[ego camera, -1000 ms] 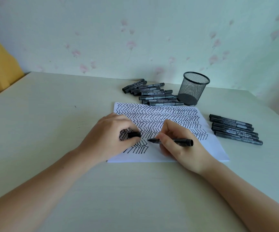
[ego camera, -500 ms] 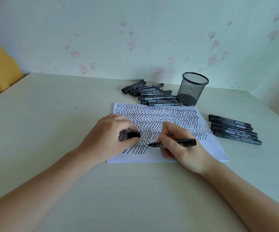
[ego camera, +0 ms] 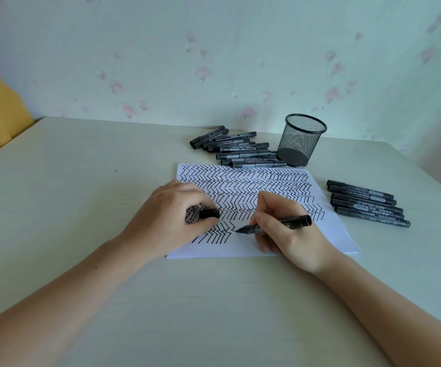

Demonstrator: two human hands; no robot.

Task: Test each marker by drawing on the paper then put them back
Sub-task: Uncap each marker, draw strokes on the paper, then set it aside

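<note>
The right hand (ego camera: 290, 229) grips an uncapped black marker (ego camera: 280, 225), its fingers (ego camera: 263, 221) curled round the barrel, with the tip touching the paper (ego camera: 328, 234) just right of the lowest row of zigzag strokes. The left hand (ego camera: 169, 218) rests on the sheet's left part, its fingers pinching the black cap (ego camera: 210, 214). The paper lies near the middle of the desk (ego camera: 82, 181), a little toward the back edge, and is covered most of the way down with rows of black chevron marks. A pile of black markers (ego camera: 240, 152) lies just beyond the sheet's far edge, toward the desk's back edge, with a black mesh pen cup (ego camera: 302, 140) standing upright beside it on the right. Another row of markers (ego camera: 367, 203) lies side by side near the desk's right edge, just right of the paper.
</note>
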